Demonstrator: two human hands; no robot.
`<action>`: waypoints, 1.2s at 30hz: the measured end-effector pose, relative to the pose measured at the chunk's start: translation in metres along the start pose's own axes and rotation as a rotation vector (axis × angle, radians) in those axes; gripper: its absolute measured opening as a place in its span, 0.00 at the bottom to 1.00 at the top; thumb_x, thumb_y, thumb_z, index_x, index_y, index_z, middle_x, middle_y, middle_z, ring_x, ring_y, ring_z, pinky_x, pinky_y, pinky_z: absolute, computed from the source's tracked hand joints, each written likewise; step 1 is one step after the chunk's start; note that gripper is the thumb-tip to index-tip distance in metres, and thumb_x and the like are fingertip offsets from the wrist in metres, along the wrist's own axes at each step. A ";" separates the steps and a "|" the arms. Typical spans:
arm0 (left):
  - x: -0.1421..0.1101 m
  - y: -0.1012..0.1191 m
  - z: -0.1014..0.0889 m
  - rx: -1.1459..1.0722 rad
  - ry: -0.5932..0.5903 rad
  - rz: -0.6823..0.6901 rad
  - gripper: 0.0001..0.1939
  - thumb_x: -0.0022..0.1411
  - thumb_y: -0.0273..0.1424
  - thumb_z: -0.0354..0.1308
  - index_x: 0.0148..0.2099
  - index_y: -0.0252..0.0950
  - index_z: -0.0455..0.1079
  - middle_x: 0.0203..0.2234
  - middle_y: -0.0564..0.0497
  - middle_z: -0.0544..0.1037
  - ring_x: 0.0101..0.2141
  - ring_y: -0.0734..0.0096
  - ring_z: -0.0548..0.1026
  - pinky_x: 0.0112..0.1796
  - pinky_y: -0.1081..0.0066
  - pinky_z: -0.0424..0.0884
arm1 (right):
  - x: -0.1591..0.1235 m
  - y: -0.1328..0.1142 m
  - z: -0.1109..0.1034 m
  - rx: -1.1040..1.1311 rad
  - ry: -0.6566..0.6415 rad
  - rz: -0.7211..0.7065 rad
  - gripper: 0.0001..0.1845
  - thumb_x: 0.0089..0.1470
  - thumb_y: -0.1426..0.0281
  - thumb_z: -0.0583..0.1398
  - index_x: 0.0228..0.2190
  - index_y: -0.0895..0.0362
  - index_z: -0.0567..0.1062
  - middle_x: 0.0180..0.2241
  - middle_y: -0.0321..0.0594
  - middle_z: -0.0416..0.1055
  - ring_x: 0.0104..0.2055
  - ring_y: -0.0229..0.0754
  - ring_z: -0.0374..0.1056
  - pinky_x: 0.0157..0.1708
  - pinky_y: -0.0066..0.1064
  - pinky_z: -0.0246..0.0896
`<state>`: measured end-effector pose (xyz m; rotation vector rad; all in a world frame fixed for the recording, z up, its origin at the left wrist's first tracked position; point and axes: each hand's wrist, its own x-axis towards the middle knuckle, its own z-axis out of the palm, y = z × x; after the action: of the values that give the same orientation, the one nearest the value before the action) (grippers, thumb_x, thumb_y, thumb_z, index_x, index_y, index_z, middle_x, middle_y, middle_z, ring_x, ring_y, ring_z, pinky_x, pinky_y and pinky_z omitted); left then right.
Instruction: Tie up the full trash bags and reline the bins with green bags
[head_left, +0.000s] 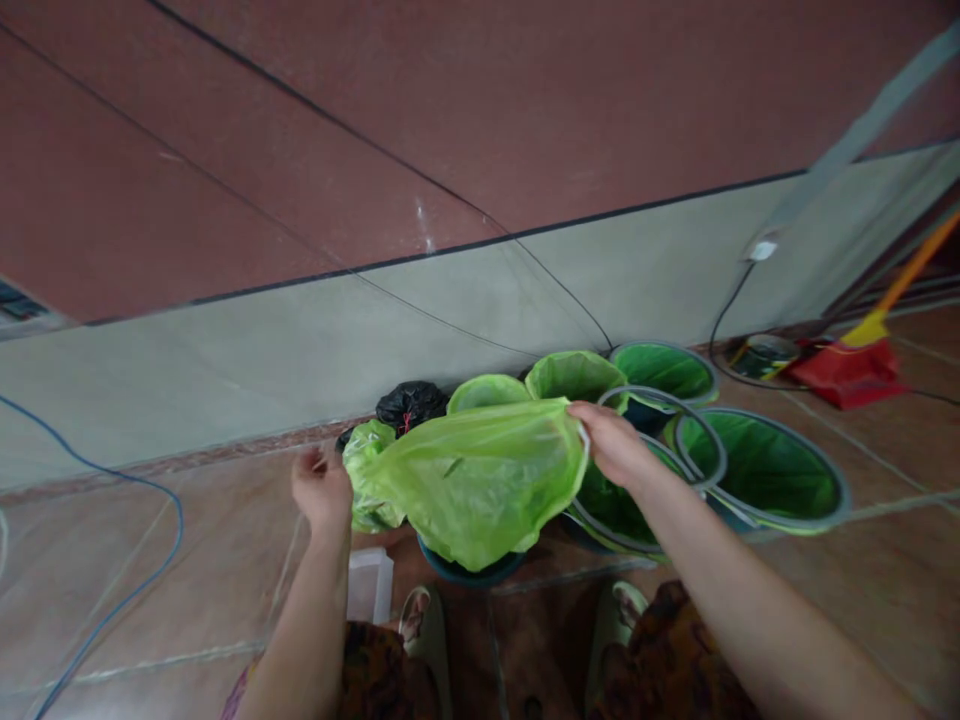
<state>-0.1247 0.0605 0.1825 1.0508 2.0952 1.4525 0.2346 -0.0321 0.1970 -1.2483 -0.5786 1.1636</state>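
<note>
A light green plastic bin bag (480, 480) is stretched out in front of me. My right hand (611, 440) is closed on its rim at the right end. Beside the bag's left side is my left hand (322, 485), fingers curled but blurred, so its grip is unclear. Below the bag, a dark bin (472, 573) shows only its front edge. A crumpled green bag (373, 475) lies between my left hand and the spread bag.
Several green-lined bins stand to the right, including one with a grey rim (765, 470). A loose grey ring (712, 440) rests over them. Black bags (411, 403) sit by the wall. A red dustpan (851, 370), a blue cable (176, 520) and a white container (369, 585) are on the floor.
</note>
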 end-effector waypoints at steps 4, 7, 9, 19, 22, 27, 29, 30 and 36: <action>-0.071 0.019 0.013 -0.095 -0.684 0.535 0.22 0.59 0.38 0.57 0.54 0.36 0.66 0.45 0.44 0.76 0.42 0.66 0.76 0.47 0.64 0.72 | -0.029 0.025 0.037 0.025 -0.230 0.139 0.15 0.41 0.60 0.69 0.26 0.58 0.76 0.24 0.34 0.75 0.25 0.35 0.67 0.26 0.25 0.61; -0.122 0.023 0.020 -0.020 -0.906 0.698 0.32 0.56 0.39 0.62 0.60 0.37 0.61 0.51 0.43 0.73 0.45 0.63 0.75 0.49 0.59 0.71 | -0.037 0.035 0.057 0.061 -0.305 0.133 0.17 0.42 0.56 0.68 0.25 0.57 0.76 0.25 0.34 0.75 0.26 0.36 0.68 0.28 0.27 0.62; -0.141 0.022 0.024 0.067 -0.933 0.730 0.38 0.51 0.37 0.66 0.63 0.36 0.58 0.53 0.41 0.72 0.45 0.61 0.75 0.49 0.58 0.71 | -0.035 0.035 0.063 0.111 -0.306 0.116 0.18 0.42 0.55 0.68 0.29 0.56 0.77 0.27 0.35 0.76 0.28 0.37 0.69 0.30 0.28 0.63; -0.115 0.024 0.043 -0.169 -0.768 0.257 0.11 0.56 0.36 0.58 0.36 0.34 0.74 0.30 0.50 0.81 0.32 0.66 0.78 0.35 0.69 0.74 | -0.034 0.053 0.065 -0.441 -0.343 -0.133 0.41 0.43 0.58 0.68 0.57 0.55 0.64 0.50 0.47 0.72 0.49 0.48 0.69 0.49 0.41 0.63; -0.112 0.033 0.040 -0.365 -0.760 -0.031 0.15 0.52 0.41 0.62 0.33 0.33 0.72 0.24 0.51 0.80 0.27 0.67 0.78 0.30 0.71 0.73 | -0.039 0.071 0.072 -0.832 -0.346 -0.258 0.36 0.44 0.66 0.68 0.54 0.58 0.67 0.49 0.50 0.73 0.51 0.53 0.69 0.51 0.43 0.61; -0.096 0.049 0.024 -0.469 -0.716 -0.193 0.16 0.44 0.41 0.68 0.31 0.34 0.73 0.20 0.53 0.78 0.26 0.66 0.78 0.28 0.70 0.73 | -0.022 0.068 0.063 -1.176 -0.224 -0.265 0.13 0.53 0.75 0.56 0.38 0.58 0.77 0.38 0.50 0.78 0.43 0.52 0.73 0.44 0.38 0.62; -0.079 0.051 0.017 -0.459 -0.624 -0.138 0.15 0.42 0.39 0.69 0.30 0.34 0.73 0.20 0.55 0.77 0.24 0.68 0.77 0.27 0.71 0.73 | -0.008 0.057 0.048 -1.189 -0.137 -0.324 0.14 0.51 0.76 0.55 0.37 0.56 0.78 0.37 0.47 0.78 0.42 0.49 0.72 0.43 0.35 0.61; -0.069 0.049 0.013 -0.449 -0.575 -0.106 0.15 0.42 0.38 0.69 0.31 0.34 0.74 0.20 0.55 0.77 0.23 0.68 0.76 0.27 0.71 0.73 | -0.001 0.051 0.039 -1.178 -0.087 -0.337 0.14 0.51 0.77 0.55 0.37 0.56 0.78 0.37 0.45 0.78 0.41 0.47 0.72 0.42 0.35 0.61; -0.019 0.026 0.008 -0.168 -0.434 0.087 0.20 0.49 0.39 0.63 0.42 0.32 0.73 0.32 0.48 0.80 0.33 0.64 0.78 0.36 0.66 0.75 | 0.016 0.027 0.004 -0.709 -0.091 -0.280 0.12 0.52 0.62 0.58 0.26 0.57 0.76 0.23 0.35 0.73 0.26 0.39 0.65 0.28 0.28 0.58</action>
<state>-0.0977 0.0564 0.2006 1.2686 1.6152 1.2726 0.2276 -0.0187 0.1695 -1.6383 -1.2641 0.7972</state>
